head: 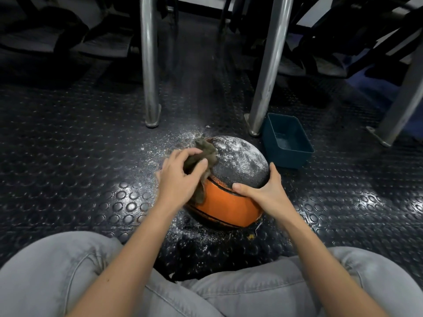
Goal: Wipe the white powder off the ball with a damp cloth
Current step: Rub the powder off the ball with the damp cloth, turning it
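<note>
An orange and dark basketball (pixel 226 202) sits on the studded black floor in front of my knees. White powder covers its dark upper panel (pixel 242 161). My left hand (pixel 178 177) grips a crumpled grey-brown cloth (pixel 206 154) and presses it against the ball's upper left side. My right hand (pixel 263 191) holds the ball's right side, thumb on the near face and fingers curved round the far edge.
White powder is scattered on the floor (pixel 164 143) around the ball. A dark teal plastic tub (pixel 286 143) stands just right of the ball. Metal table legs (pixel 150 65) (pixel 267 65) rise behind it. My grey trouser legs (pixel 57 271) fill the foreground.
</note>
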